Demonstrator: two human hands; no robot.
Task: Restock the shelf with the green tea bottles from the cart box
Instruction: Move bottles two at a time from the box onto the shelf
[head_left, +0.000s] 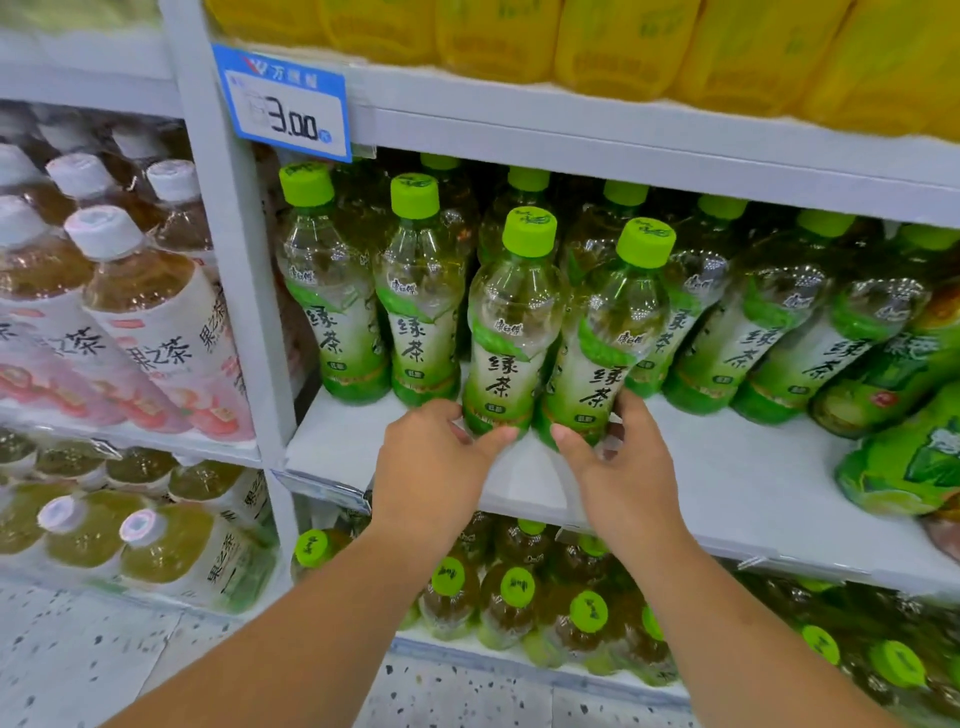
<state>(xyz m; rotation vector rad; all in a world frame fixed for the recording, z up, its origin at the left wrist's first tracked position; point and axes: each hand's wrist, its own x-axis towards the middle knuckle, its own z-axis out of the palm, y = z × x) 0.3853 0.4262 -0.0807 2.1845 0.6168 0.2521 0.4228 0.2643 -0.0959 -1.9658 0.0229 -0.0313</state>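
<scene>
Two green tea bottles with lime caps stand side by side at the front of the white middle shelf (727, 467). My left hand (436, 467) wraps the base of the left bottle (511, 322). My right hand (623, 457) grips the base of the right bottle (613, 338), which leans slightly right. Behind them stands a row of the same green tea bottles (337, 301) along the shelf's back. The cart box is out of view.
A grey upright post (234, 260) with a blue 3.00 price tag (288, 104) divides the shelving. Peach tea bottles (150, 312) fill the left bay. Yellow bottles (623, 41) sit above, more green-capped bottles (519, 597) below, other green drinks (909, 457) at right.
</scene>
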